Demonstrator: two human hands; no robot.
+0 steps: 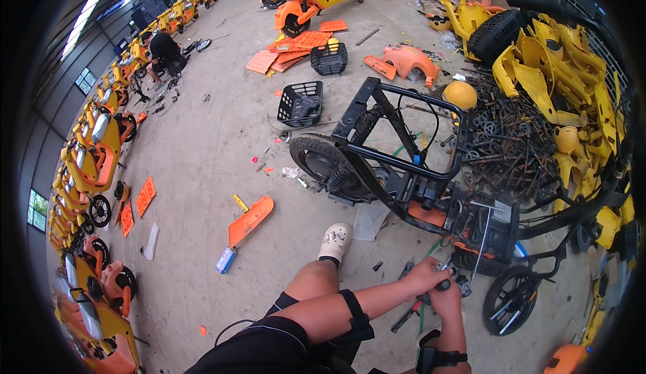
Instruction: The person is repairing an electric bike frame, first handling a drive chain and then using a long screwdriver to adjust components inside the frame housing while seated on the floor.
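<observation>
My left hand (pixel 424 276) is closed, its fingertips by a small shiny metal piece (pixel 442 265); what it grips I cannot make out. Just below it, my right hand (pixel 447 299) wraps round a dark, round-ended handle (pixel 443 284). Both hands meet beside the front of a stripped electric scooter frame (pixel 410 209), black with orange parts low down. A thin metal rod (pixel 482 239) slants across its dark box-like section. The spoked front wheel (pixel 510 300) lies over to the right, and the rear wheel (pixel 330 165) is at the far left of the frame.
Orange panel (pixel 250 220), spray can (pixel 225 260) and black baskets (pixel 300 103) (pixel 328 58) lie on the concrete floor. Rusty metal parts (pixel 508 138) and yellow body panels (pixel 538 71) are heaped right. Scooters (pixel 101 159) line the left wall; another person (pixel 163 50) crouches there.
</observation>
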